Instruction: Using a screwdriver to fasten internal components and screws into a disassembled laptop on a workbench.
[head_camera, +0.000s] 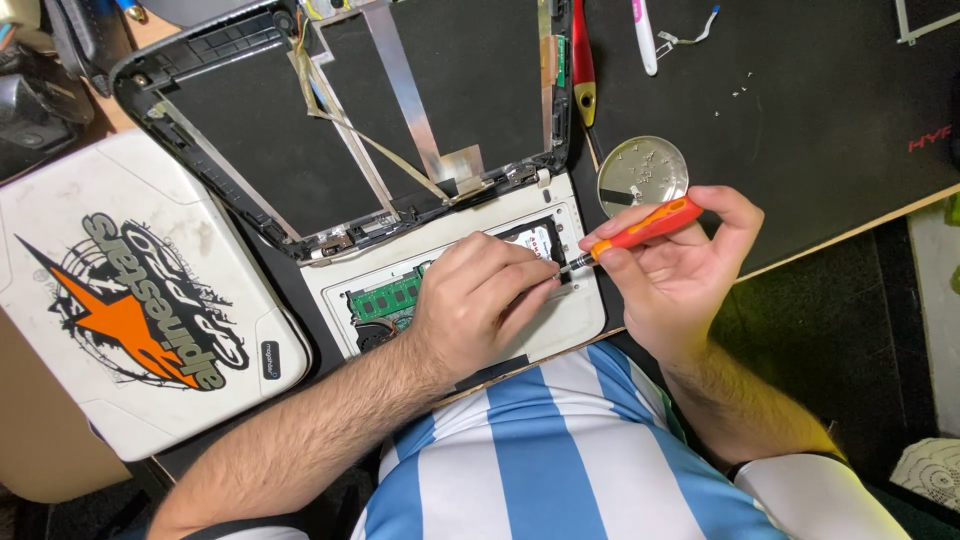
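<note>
Closest to the camera is a blue and white striped shirt (545, 450), and both bare arms reach out from it. The right hand (680, 270) has its fingers curled tight around a small orange screwdriver (645, 225), pinching the handle between thumb and fingertips. The metal tip points left and down, into the open white laptop base (575, 315). The left hand (480, 300) lies flat on that base with its fingers bent down and pressed together, right where the screwdriver tip meets them. You cannot tell if those fingers pinch anything small. Just past the left fingertips sits the hard drive (535, 237), partly hidden by them. To the left of that hand, a green memory stick (385, 297) shows inside the base. Just above the right hand sits a round shiny dish (642, 172) on a black mat (800, 110). Beyond the fingers stands the opened screen shell (350, 120), dark inside, with silver strips and thin wires. Far to the left lies a white laptop lid (130, 290) with an orange star sticker.
</note>
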